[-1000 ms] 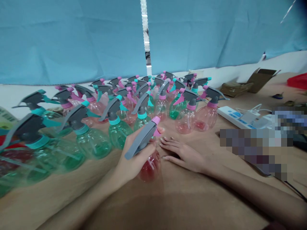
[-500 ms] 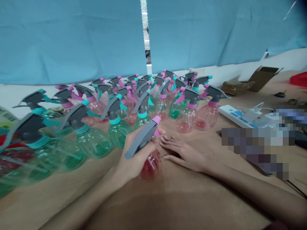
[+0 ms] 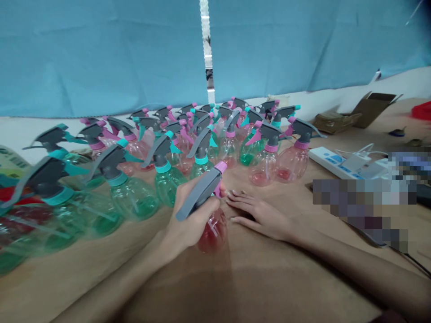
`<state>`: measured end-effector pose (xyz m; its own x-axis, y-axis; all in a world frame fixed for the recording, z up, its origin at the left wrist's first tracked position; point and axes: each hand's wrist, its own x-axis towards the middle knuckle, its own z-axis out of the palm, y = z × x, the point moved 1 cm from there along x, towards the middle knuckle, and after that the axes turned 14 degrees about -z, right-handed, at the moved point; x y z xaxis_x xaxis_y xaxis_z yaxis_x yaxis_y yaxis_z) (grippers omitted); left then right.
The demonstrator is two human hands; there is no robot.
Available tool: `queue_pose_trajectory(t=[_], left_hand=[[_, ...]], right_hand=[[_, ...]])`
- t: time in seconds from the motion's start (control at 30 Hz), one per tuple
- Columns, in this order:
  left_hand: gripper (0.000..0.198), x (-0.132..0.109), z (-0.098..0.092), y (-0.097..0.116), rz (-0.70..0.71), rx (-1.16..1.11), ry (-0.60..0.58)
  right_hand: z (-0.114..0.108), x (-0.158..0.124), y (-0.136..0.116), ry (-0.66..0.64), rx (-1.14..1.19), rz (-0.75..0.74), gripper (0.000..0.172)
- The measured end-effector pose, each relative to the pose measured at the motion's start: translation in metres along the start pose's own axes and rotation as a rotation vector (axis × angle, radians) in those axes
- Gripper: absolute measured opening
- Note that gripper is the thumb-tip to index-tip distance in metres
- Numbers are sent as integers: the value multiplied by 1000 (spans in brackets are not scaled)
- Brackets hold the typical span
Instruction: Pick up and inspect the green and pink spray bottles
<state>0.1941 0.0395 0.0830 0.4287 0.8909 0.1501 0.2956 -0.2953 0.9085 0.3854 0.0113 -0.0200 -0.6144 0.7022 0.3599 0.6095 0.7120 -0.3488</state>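
Pink bottle (image 3: 212,233): held approx. mid-view, red liquid inside; base seems to be rested on surface (image 3: 262,287), tho contact can't be confirmed.
Left hand (image 3: 190,226): closed round bottle neck, under grey spray head (image 3: 202,190); fingers curled by pink trigger (image 3: 217,190), amt. of squeeze can't be told.
Right hand (image 3: 259,213): laid palm-down on surface, fingers slightly spread, nothing held; tips v. near left fingertips, touch unclear.
Trigger: prob. best pulled w/ smooth, full strokes, bottle held upright & neck gripped firmly.
Nozzle (image 3: 221,167): pointed away, twd far side; should be aimed clear of power strip (image 3: 325,161) & right-hand fingers.
Green bottles (image 3: 168,185): stood close on left; elbow room shd be left so none's knocked.
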Motion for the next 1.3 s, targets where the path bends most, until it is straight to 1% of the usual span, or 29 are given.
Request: queue_pose_trajectory(t=[0.2, 0.4, 0.53, 0.67, 0.8, 1.0, 1.2, 1.3], left_hand=[[9, -1, -1, 3, 15, -13, -46], [13, -1, -1, -1, 45, 114, 40], [12, -2, 0, -2, 43, 82, 36], [16, -2, 1, -1, 21, 73, 7], [17, -2, 1, -4, 32, 63, 17], [6, -2, 0, -7, 4, 50, 21], [13, -2, -1, -6, -18, 44, -5], [12, -2, -1, -8, -15, 55, -7]], right_hand=[[2, -1, 1, 18, 27, 14, 52], [2, -1, 0, 17, 33, 22, 53], [1, -1, 0, -5, 14, 32, 54], [0, -1, -1, 12, 21, 15, 54], [0, -1, 0, 20, 27, 3, 54], [1, 0, 1, -2, 4, 5, 55], [0, 1, 1, -11, -5, 10, 55], [0, 1, 1, -17, -6, 11, 56]])
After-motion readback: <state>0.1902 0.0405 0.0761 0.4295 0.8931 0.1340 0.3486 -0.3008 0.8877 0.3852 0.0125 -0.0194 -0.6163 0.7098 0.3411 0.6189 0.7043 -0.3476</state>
